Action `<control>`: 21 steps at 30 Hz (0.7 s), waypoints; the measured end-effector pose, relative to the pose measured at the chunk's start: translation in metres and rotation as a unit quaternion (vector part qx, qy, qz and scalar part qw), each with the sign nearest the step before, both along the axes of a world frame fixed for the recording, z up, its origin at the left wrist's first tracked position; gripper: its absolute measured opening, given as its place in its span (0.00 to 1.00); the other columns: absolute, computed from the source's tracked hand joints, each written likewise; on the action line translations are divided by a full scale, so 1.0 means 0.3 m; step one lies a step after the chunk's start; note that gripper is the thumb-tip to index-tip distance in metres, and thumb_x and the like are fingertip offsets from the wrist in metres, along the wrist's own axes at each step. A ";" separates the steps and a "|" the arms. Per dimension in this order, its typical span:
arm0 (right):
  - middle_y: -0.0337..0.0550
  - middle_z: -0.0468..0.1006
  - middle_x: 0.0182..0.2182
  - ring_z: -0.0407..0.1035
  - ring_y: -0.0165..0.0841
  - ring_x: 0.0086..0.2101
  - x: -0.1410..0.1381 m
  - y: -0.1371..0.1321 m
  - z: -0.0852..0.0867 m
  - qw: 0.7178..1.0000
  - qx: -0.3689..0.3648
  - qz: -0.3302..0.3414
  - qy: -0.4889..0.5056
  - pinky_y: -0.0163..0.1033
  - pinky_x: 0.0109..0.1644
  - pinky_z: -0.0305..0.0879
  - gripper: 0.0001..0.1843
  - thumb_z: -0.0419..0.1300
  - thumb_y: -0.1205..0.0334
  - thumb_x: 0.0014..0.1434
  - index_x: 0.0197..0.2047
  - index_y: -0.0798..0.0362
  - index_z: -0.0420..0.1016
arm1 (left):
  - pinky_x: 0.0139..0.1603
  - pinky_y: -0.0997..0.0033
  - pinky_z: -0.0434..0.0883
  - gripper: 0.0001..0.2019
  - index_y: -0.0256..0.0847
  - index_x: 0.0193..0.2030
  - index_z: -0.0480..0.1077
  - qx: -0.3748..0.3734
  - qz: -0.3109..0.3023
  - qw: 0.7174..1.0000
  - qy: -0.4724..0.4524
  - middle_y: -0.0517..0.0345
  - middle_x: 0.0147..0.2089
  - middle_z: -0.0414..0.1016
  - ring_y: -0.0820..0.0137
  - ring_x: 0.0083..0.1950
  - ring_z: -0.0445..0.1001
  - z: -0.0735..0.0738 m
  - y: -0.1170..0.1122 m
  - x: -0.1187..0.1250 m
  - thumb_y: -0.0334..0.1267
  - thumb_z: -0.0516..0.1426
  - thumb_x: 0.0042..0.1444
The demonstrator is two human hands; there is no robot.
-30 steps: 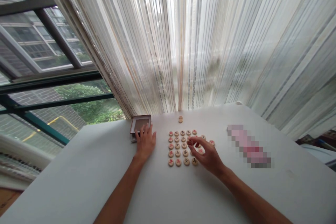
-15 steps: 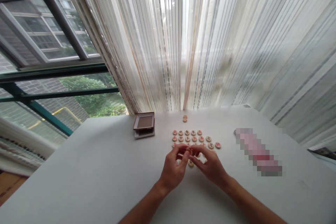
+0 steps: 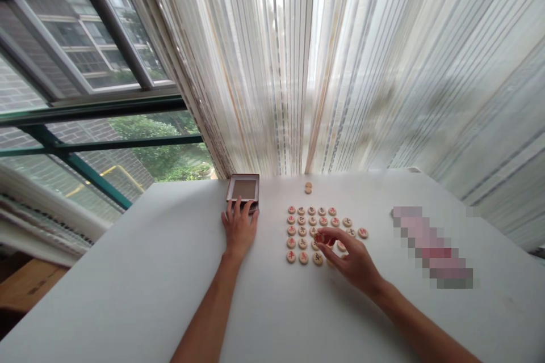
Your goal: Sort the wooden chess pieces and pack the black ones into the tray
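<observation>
Watching remotely via head cam; clock centre = middle of the rows. My R hand (image 3: 325,240) is over those rows, forearm in from 5 o'clock, thumb + forefinger pinching a red-marked piece (image 3: 318,237), held up above the others; can't read its char. Laid-out pieces (image 3: 291,230) are round, pale, w/ red or black chars, approx. five rows, tidy on the 9 o'clock side, ragged twd 3, where one red pc sits outermost. Some are hidden behind my R hand. My L hand (image 3: 239,231) is at 9 o'clock, palm down, fingers spread, tips at the near edge of an open box (image 3: 244,189), brown w/ a pale border inside; can't tell if they grip anything there. Box sits approx. 10 o'clock, near the far edge of a white table (image 3: 149,272). At 12, two plain discs (image 3: 308,190) lie touching, apart from the rows. At 3, a pink item (image 3: 426,244), pixelated, can't ID it. Beyond: striped sheer curtain (image 3: 272,68) at 12, window (image 3: 117,37) at 10 w/ brickwork (image 3: 110,161) + greenery (image 3: 170,125) outside
</observation>
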State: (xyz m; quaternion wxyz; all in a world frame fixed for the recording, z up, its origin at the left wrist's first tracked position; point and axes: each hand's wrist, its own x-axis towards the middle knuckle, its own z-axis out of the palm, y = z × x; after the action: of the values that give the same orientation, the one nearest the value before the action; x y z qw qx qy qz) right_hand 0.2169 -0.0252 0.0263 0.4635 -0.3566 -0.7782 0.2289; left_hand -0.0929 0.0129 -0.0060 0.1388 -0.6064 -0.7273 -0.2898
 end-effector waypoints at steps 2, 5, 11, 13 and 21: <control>0.44 0.81 0.36 0.75 0.34 0.33 0.002 0.003 -0.007 1.000 -0.002 0.001 0.003 0.37 0.34 0.75 0.13 0.62 0.62 0.63 0.51 0.50 0.74 | 0.66 0.38 0.57 0.16 0.44 0.57 0.72 0.012 -0.018 1.000 0.012 0.45 0.65 0.65 0.47 0.69 0.54 -0.017 0.023 -0.018 0.40 0.57 0.63; 0.44 0.81 0.37 0.75 0.34 0.33 0.005 0.011 -0.015 1.000 0.003 0.000 0.012 0.39 0.38 0.75 0.13 0.62 0.62 0.63 0.52 0.49 0.73 | 0.67 0.44 0.58 0.19 0.40 0.59 0.71 0.035 -0.042 0.998 0.018 0.44 0.57 0.68 0.49 0.66 0.57 -0.030 0.068 -0.053 0.38 0.58 0.62; 0.43 0.81 0.37 0.75 0.34 0.33 0.009 0.018 -0.007 1.000 0.012 0.002 0.020 0.40 0.38 0.75 0.12 0.62 0.64 0.63 0.51 0.49 0.73 | 0.67 0.45 0.60 0.15 0.42 0.54 0.76 0.032 -0.104 0.994 0.032 0.45 0.54 0.65 0.50 0.64 0.58 -0.037 0.143 -0.104 0.35 0.58 0.61; 0.43 0.81 0.37 0.74 0.34 0.33 0.009 0.018 -0.004 1.000 0.013 -0.001 0.020 0.40 0.38 0.74 0.13 0.62 0.64 0.63 0.51 0.49 0.73 | 0.67 0.46 0.61 0.13 0.43 0.51 0.77 0.030 -0.116 0.992 0.036 0.46 0.54 0.66 0.51 0.63 0.59 -0.034 0.154 -0.111 0.34 0.58 0.61; 0.44 0.81 0.38 0.74 0.34 0.34 0.009 0.020 -0.007 1.000 0.008 0.005 0.022 0.41 0.39 0.75 0.13 0.62 0.64 0.63 0.51 0.49 0.73 | 0.66 0.48 0.62 0.11 0.44 0.48 0.78 0.032 -0.145 0.987 0.063 0.47 0.52 0.69 0.54 0.62 0.62 -0.003 0.133 -0.155 0.35 0.56 0.63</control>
State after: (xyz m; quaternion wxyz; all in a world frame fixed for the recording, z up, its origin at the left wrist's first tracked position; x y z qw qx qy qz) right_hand 0.2197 -0.0192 0.0243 0.4819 -0.3441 -0.7714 0.2330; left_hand -0.1394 0.0527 -0.0068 0.1602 -0.7176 -0.6120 -0.2913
